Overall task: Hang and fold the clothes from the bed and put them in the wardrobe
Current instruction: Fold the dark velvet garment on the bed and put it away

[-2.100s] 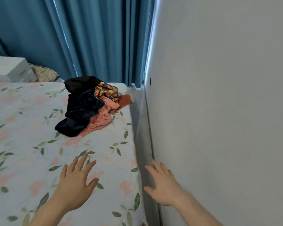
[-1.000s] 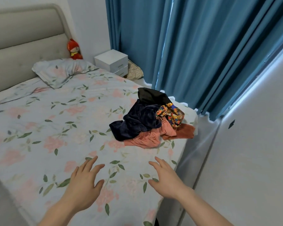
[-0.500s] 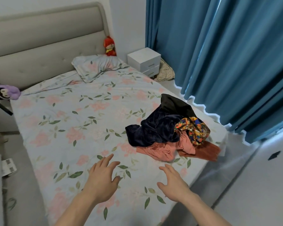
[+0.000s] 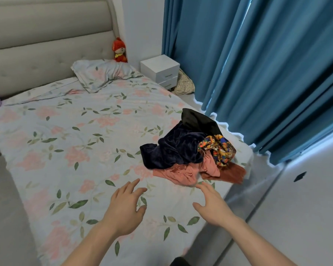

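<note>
Head view: sole cam, looks fwd and down over bed [image 4: 69, 150] w/ floral sheet.
L hand [image 4: 126, 205]: fingers straight, slightly spread, holding nothing; held out over sheet; contact w/ sheet cannot be told.
R hand [image 4: 212, 205]: fingers straight and loose, nothing grasped; fingertips [image 4: 200, 186] just short of clothes pile, apart from it.
Clothes pile [image 4: 192, 150]: heaped on bed near its far-R corner, just ahead of R hand, ahead and R of L hand.
Navy garment [image 4: 173, 150]: velvety, top-L of pile, nearest L hand's line.
Black garment [image 4: 196, 120]: back of pile, farthest from both hands.
Multicolour print piece [image 4: 217, 148]: R side of pile, beyond R hand.
Salmon garment [image 4: 181, 172]: front edge of pile, closest item to R fingertips.
Rust garment [image 4: 229, 172]: flat at front-R of pile, ahead and R of R hand.
Pillow [image 4: 104, 73]: far ahead, L of both hands, by padded headboard [image 4: 46, 45].
Red plush toy [image 4: 119, 50]: beyond pillow, in corner.
White nightstand [image 4: 160, 71]: far ahead, btwn bed and blue curtain [image 4: 258, 64].
Curtain: ahead and R of R hand, behind pile.
White wall [image 4: 306, 208]: close on R of R arm.
</note>
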`<state>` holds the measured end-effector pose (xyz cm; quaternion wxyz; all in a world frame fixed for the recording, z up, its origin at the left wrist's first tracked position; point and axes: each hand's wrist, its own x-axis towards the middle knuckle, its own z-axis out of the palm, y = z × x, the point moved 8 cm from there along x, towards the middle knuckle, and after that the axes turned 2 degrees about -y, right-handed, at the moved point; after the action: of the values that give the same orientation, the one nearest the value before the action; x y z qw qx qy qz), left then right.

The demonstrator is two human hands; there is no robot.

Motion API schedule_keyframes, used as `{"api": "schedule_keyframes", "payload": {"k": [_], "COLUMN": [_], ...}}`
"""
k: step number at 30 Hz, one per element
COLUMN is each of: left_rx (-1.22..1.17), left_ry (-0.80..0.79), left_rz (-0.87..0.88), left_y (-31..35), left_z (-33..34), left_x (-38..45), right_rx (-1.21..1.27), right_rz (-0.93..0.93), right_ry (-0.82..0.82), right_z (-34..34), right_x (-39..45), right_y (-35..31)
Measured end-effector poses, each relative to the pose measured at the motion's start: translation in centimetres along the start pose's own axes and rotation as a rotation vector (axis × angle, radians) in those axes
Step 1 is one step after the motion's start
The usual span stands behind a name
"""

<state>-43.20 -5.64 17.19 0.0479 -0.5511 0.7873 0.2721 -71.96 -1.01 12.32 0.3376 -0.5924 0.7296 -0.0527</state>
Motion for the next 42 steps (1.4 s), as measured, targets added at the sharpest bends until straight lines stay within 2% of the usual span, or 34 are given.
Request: {"api": "schedule_keyframes", "payload": {"k": [3,7,13,17,25,34,39,42], "left_rx": [0.011,0.014,0.002,-0.020,0.013,-0.011,-0.085,-0.160], "left_ry": [-0.066,-0.076,-0.064,-0.112,-0.243,-0.227,-0.153,-0.087], "left_rz": [0.011,-0.002,-0.171,-0.263,-0.323,-0.370,-0.391,-0.403], "left_y": [0.9,2.1,2.7,5.0,7.5,6.7,6.2,6.4], "left_z": [1.6,2.6,3.1,4.8,8.4,8.6,7.5,6.6], "left_x": [1.2,3.2,10.8,16.9,25.5,30.2,29.6,28.0], "right_rx": [-0.006,0.007,0.016,-0.013,-0.027,0.153,0.264,0.409], "right_rz": [0.032,0.058,0.055,0.070,0.198,0.391,0.424,0.360], "right_ry": [0.001,-0.018,-0.115,-0.180,-0.164,-0.235,-0.173,-0.176], "right_z": [0.2,-0.8,-3.3,-5.4,-5.7,-1.5,-1.4,-1.3], "right_x": [-0.3,2.4,13.5,22.0,33.0,40.1,41.2,39.9], "right_y": [1.6,4.8,10.1,13.9,18.7,19.9,19.1,16.4]}}
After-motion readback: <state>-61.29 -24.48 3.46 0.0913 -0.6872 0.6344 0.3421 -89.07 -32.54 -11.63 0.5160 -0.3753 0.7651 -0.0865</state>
